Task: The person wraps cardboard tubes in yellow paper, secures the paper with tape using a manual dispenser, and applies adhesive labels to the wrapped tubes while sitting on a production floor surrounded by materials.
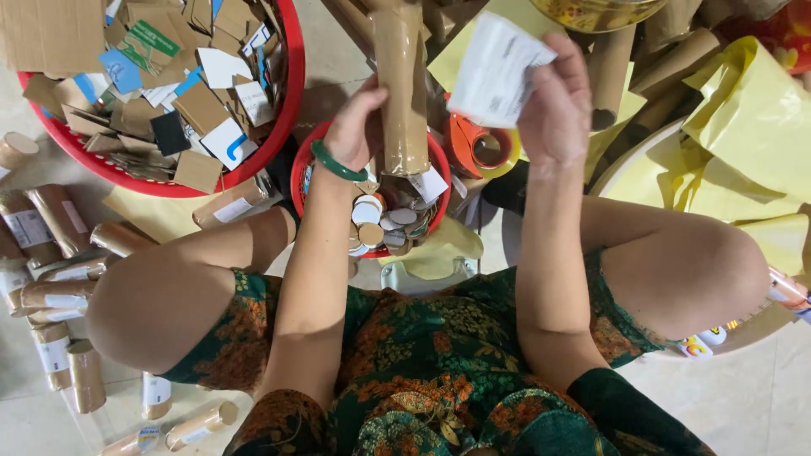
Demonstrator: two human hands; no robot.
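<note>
Seen from above, a seated person's left hand [359,127] has its fingers closed around a brown cardboard tube [401,84], held upright over a small red basket [439,165] of round caps. The right hand [557,105], just beside it, pinches a peeled white paper label [498,72] between fingertips.

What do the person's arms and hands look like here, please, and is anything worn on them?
Both arms are bare, with no sleeves in view. The left hand has a green bangle round its wrist. The right hand wears no bangle, watch or glove, and I see no rings.
</note>
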